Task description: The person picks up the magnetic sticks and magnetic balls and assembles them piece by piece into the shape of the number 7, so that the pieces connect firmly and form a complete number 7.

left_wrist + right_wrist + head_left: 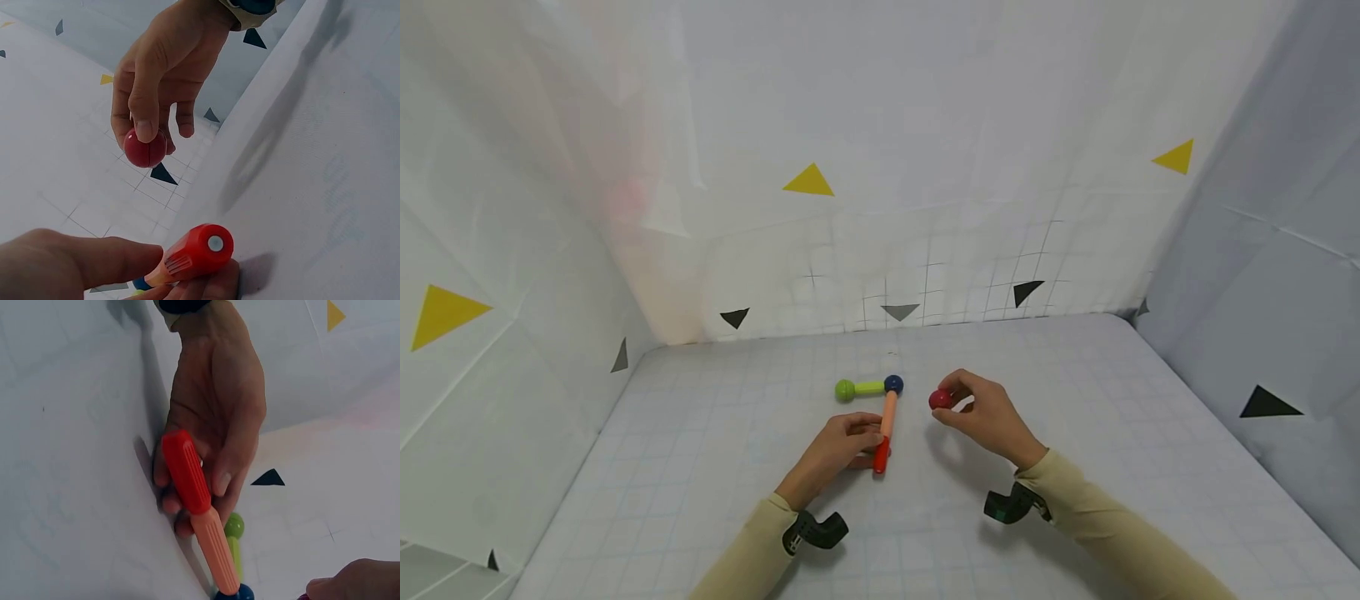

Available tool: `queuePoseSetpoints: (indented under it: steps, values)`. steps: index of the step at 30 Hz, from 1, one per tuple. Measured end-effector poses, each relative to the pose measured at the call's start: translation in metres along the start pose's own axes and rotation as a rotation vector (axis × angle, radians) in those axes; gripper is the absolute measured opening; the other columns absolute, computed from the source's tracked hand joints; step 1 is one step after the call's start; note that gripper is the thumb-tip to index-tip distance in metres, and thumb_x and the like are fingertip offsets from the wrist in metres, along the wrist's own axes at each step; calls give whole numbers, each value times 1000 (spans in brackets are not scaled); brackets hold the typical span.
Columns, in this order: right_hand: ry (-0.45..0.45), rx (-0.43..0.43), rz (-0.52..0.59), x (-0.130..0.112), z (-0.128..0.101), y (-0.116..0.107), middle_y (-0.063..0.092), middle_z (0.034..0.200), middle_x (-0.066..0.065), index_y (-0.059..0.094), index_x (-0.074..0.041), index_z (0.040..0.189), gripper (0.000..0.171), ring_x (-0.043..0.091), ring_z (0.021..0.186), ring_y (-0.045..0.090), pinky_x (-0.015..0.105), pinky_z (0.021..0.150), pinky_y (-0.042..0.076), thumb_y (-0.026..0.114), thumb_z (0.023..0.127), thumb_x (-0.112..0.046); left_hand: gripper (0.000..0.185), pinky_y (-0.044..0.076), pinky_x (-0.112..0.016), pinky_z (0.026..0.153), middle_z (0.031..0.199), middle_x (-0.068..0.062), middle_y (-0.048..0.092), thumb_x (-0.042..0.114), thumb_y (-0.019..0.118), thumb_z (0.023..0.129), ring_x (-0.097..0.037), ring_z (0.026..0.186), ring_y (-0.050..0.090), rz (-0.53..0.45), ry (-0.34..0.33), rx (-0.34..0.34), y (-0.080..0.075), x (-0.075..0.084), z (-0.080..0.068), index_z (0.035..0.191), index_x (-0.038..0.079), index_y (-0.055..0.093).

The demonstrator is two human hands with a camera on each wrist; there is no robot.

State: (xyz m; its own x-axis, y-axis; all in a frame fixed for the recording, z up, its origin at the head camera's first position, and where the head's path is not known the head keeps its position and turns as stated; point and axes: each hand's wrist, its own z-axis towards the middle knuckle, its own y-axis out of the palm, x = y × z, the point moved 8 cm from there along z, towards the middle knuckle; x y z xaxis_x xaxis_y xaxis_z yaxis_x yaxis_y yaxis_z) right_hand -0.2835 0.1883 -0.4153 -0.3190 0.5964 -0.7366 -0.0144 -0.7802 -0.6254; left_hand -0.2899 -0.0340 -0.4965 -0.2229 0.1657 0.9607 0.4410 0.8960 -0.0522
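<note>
A toy rod with a red end and an orange shaft lies on the table and ends in a blue ball. A short green rod runs left from that ball to a green ball. My left hand grips the rod near its red end, thumb on one side and fingers on the other. To the right, my right hand pinches a red ball between thumb and fingers, just above the table and a short way from the blue ball. The red ball is held apart from the rod.
The table has a white gridded cover and is closed in by white sheet walls on the left, back and right, marked with yellow and black triangles. A black camera mount sits on each wrist.
</note>
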Motion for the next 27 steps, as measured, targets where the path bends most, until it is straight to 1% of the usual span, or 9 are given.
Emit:
queuePoseSetpoints:
  steps: [6,12,15,20,23,27]
  values:
    - [-19,-25,42,-11,-4,12,70,101,-3,68,-10,110,30,17,92,65,34,77,58,87,87,-13,45,58,-41,91,119,-11,69,15,67,103,-24,103,68,7,4,3,0,0,-2,144,-2,57]
    - [-28,-52,83,-20,-6,21,69,101,-3,68,-10,110,29,16,91,65,35,78,59,86,87,-12,45,58,-40,91,118,-10,70,17,68,103,-23,102,68,5,3,-2,-1,0,1,143,-1,58]
    - [-32,-54,87,-23,-6,25,69,101,-4,68,-11,110,29,16,91,65,35,78,59,86,88,-12,44,58,-39,91,117,-10,71,18,68,103,-23,102,69,11,4,-6,-1,0,4,142,0,59]
    - [-56,-84,86,-28,-10,35,68,99,-7,68,-13,109,28,16,90,63,32,75,58,86,88,-14,43,59,-39,90,116,-10,71,18,68,103,-24,101,70,11,2,-4,-2,-2,6,141,-1,60]
    - [-80,-104,100,-33,-14,41,67,98,-7,68,-15,108,27,17,89,63,34,74,58,86,88,-13,41,59,-39,90,117,-11,71,17,68,103,-24,101,70,4,2,-6,-2,-2,6,140,0,61]
    - [-114,-130,141,-39,-19,50,68,100,-6,67,-13,110,29,18,91,64,38,76,59,85,88,-10,39,59,-38,90,120,-10,71,17,67,103,-24,102,70,-6,-1,-2,-3,-4,7,138,0,62]
